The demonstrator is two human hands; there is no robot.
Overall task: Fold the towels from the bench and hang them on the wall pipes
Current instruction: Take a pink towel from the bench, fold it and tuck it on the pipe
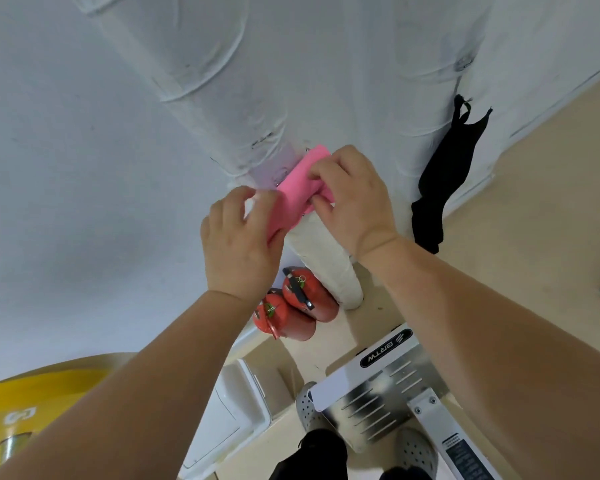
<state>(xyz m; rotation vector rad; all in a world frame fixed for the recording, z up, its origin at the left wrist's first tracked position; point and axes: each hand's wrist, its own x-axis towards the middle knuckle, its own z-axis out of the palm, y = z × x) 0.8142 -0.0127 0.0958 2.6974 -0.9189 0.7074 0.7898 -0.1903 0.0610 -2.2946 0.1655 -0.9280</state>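
both hands, left hand (238,233) and right hand (352,199), each hold a grip on the folded pink towel (293,188), draping it over the pipe (321,251); the hang looks nearly done, other towels unseen.

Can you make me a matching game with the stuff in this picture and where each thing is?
Things:
1. folded pink towel
2. two red fire extinguishers
3. black cloth garment
4. yellow weight plate

Places:
A. bottom left corner
B. hanging on the wall at the right
C. on the floor below the white wrapped pipe
D. between the left hand and right hand

Pairs: 1-D, 2-C, 3-B, 4-A
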